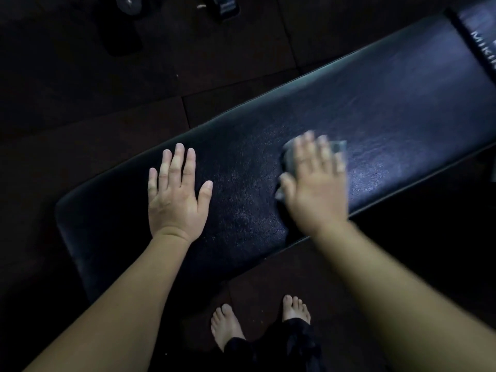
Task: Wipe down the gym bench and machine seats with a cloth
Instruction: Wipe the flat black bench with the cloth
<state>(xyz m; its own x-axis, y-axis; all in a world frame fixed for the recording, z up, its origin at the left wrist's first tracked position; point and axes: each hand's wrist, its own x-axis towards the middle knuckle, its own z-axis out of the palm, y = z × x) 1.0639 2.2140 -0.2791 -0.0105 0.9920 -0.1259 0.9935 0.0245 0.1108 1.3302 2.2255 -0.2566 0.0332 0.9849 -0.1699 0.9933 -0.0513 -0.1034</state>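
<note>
Dark floor tiles carry dim metal equipment near the top edge.
</note>
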